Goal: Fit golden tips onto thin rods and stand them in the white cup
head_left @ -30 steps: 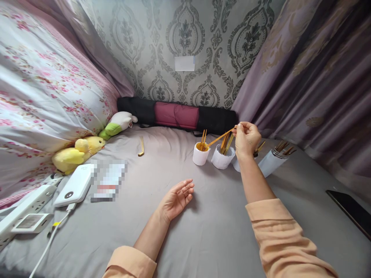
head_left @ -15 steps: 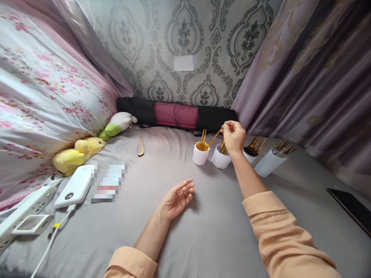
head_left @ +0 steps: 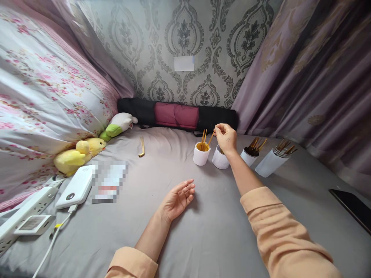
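Several white cups stand in a row on the grey bedsheet, each holding gold cutlery. My right hand [head_left: 225, 138] pinches the top of a thin gold utensil [head_left: 211, 138] whose lower end rests inside the leftmost cup [head_left: 201, 156]. That hand hovers over the second cup [head_left: 220, 159]. Two more cups [head_left: 248, 156] [head_left: 269, 162] stand to the right with gold handles sticking out. My left hand [head_left: 177, 199] lies on the sheet with fingers loosely spread, holding nothing. A single gold utensil [head_left: 142, 146] lies flat on the sheet further left.
A floral quilt [head_left: 43, 88], yellow plush toy [head_left: 77, 152] and white-green plush [head_left: 118, 122] sit at left. A white power bank [head_left: 75, 188], power strip [head_left: 23, 210] and cable are at front left. A black-red roll [head_left: 176, 114] lies by the wall, curtains hang right, and a dark phone [head_left: 352, 204] lies at the right edge.
My right hand moved left, from the third cup toward the leftmost one, swinging the gold utensil more upright in that cup. My left hand stayed still.
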Motion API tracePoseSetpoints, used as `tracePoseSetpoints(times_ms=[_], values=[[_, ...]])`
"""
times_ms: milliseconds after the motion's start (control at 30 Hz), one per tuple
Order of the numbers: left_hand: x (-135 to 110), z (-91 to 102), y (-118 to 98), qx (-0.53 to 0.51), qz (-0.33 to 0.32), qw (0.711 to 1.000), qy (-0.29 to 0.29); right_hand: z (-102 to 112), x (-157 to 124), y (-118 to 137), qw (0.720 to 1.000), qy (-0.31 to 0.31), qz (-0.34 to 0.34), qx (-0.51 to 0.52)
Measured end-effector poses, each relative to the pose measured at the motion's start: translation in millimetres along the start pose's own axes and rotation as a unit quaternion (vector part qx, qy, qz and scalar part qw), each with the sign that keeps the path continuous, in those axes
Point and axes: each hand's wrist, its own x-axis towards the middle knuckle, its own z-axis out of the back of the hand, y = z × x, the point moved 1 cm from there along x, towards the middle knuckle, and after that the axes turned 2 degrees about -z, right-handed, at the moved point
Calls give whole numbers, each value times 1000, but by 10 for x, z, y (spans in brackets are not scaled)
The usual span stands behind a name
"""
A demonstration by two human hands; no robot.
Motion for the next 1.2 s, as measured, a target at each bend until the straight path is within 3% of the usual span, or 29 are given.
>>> tracePoseSetpoints(times_ms=[1200], values=[[17,-19,4,5,3,1000,9,-189,-57,-194,997,64,-48,12]])
